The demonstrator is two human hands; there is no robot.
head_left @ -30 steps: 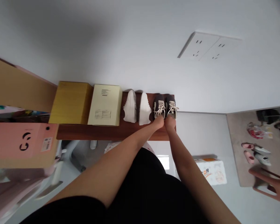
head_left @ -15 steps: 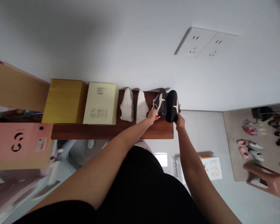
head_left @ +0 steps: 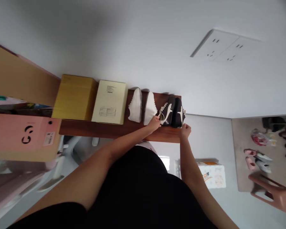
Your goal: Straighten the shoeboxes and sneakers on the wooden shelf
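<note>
Two dark shoes with cream trim stand side by side at the right end of a brown wooden shelf (head_left: pixel 119 129). My left hand (head_left: pixel 154 124) has its fingers closed at the near end of the left dark shoe (head_left: pixel 168 109). At the near end of the right dark shoe (head_left: pixel 178 111), my right hand (head_left: pixel 186 129) pinches its edge. To the left of them lies a pair of white shoes, one (head_left: pixel 136 106) with a grey sole edge and the other (head_left: pixel 150 108) close to my left hand.
A cream box (head_left: pixel 109 101) and a yellow box (head_left: pixel 73 97) sit on the shelf's left part. A pink box (head_left: pixel 11 133) is at far left. Wall sockets (head_left: pixel 225 46) are above; a pink stool (head_left: pixel 276 194) and several shoes are on the right floor.
The right dark shoe has come down onto the shelf end, close against the left one, whose laces now show more. My right hand has lowered with it. The whole view has shifted slightly.
</note>
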